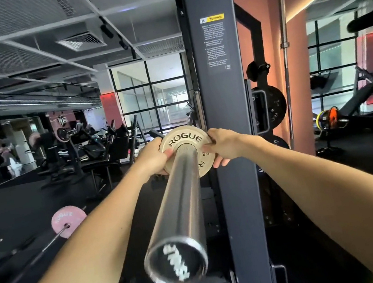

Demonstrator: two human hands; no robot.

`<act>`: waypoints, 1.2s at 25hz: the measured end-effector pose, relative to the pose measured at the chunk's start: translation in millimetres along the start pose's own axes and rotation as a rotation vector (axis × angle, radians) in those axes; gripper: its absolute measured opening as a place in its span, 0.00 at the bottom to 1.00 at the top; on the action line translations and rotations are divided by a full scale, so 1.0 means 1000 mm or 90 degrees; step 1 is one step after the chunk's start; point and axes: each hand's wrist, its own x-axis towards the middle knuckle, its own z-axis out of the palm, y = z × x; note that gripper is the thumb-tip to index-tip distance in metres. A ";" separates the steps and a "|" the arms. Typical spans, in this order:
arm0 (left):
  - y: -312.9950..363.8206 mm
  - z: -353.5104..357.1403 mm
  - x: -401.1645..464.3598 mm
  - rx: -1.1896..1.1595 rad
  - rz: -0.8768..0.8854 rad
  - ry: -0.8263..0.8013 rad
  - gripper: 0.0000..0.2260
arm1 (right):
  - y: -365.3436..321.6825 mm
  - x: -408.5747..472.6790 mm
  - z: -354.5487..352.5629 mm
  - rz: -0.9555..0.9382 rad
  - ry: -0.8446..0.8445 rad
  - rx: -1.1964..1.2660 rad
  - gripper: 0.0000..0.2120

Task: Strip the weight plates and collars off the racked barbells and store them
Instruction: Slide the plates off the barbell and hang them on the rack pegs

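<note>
A steel barbell sleeve (179,206) points straight at me, its end cap close to the camera. A small cream weight plate marked ROGUE (183,138) sits far down the sleeve beside the dark rack upright (224,110). My left hand (152,158) grips the plate's left rim. My right hand (224,146) grips its right rim. I see no collar on the sleeve in front of the plate.
Black plates (270,102) hang on storage pegs behind the upright at right. A pink plate (68,221) on another barbell lies low at left. A bare bar (287,62) stands upright against the pink wall. Machines fill the background left.
</note>
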 end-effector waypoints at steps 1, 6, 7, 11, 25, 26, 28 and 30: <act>0.003 -0.006 -0.015 -0.007 0.001 -0.011 0.10 | -0.006 -0.016 0.001 0.000 0.000 0.001 0.06; 0.017 -0.036 -0.108 -0.044 0.022 -0.026 0.10 | -0.042 -0.111 0.006 -0.003 0.003 -0.003 0.06; 0.020 -0.043 -0.129 -0.063 0.026 -0.027 0.10 | -0.050 -0.132 0.009 -0.008 0.003 -0.007 0.06; 0.033 -0.067 -0.199 -0.128 0.011 -0.043 0.07 | -0.075 -0.203 0.017 -0.006 -0.003 -0.014 0.07; 0.092 -0.108 -0.308 -0.072 0.074 -0.061 0.04 | -0.102 -0.327 -0.007 -0.038 -0.031 -0.001 0.08; 0.101 -0.106 -0.309 -0.067 0.078 -0.060 0.03 | -0.099 -0.331 -0.014 -0.040 -0.028 0.002 0.09; 0.117 -0.099 -0.308 -0.058 0.082 -0.059 0.03 | -0.091 -0.337 -0.029 -0.042 -0.025 0.011 0.10; 0.138 -0.082 -0.306 -0.050 0.086 -0.057 0.04 | -0.073 -0.345 -0.050 -0.043 -0.020 0.014 0.08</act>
